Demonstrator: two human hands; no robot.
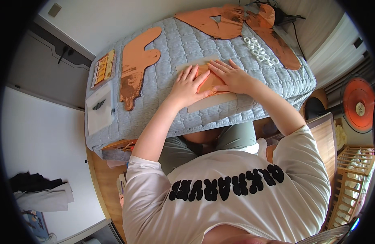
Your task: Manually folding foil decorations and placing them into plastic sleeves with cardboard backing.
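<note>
Resting left hand (190, 86) and right hand (232, 78) flat, fingers spread, gripping nothing. Touching an orange foil piece (212, 83) under and between both, equally near each, on a beige sheet (209, 103); hiding its long side. Having white rings (258, 55) farther off, right, on the grey mattress (155, 87).

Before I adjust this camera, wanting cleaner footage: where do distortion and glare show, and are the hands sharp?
In the head view, the mattress edges bow and black swallows the corners; there, a bluish glint marks the lower right; also there, left hand and right hand look fairly sharp.
</note>
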